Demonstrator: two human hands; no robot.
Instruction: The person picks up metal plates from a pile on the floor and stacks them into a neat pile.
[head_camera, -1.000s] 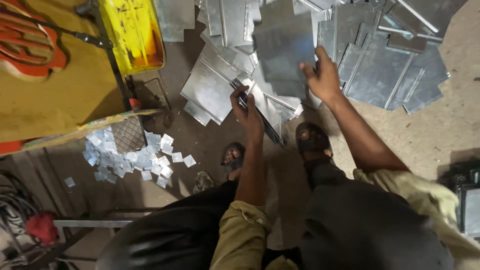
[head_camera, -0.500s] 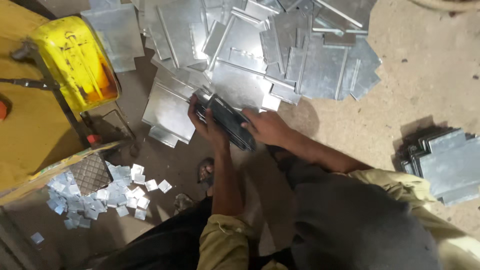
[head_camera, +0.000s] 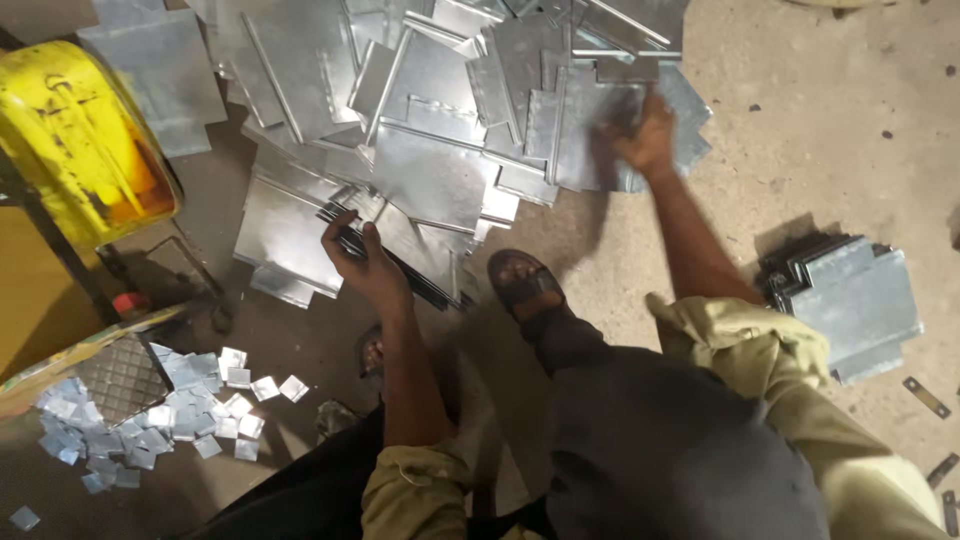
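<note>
The scene is dim overall, with warm, yellowish light. The far right concrete floor (head_camera: 830, 110) is the brightest zone; brightness falls off toward the near left corner, which lies in deep shadow. The galvanised metal sheets (head_camera: 430, 170) return dull grey reflections with thin bright glints along their folded edges. The right hand (head_camera: 645, 140) shows clear motion blur, as does the sheet beneath it. The left hand (head_camera: 365, 265) is sharper. The yellow machine housing (head_camera: 75, 140) carries mild glare. Fine detail is soft and grainy throughout, and dark clothing near the bottom edge loses detail.
</note>
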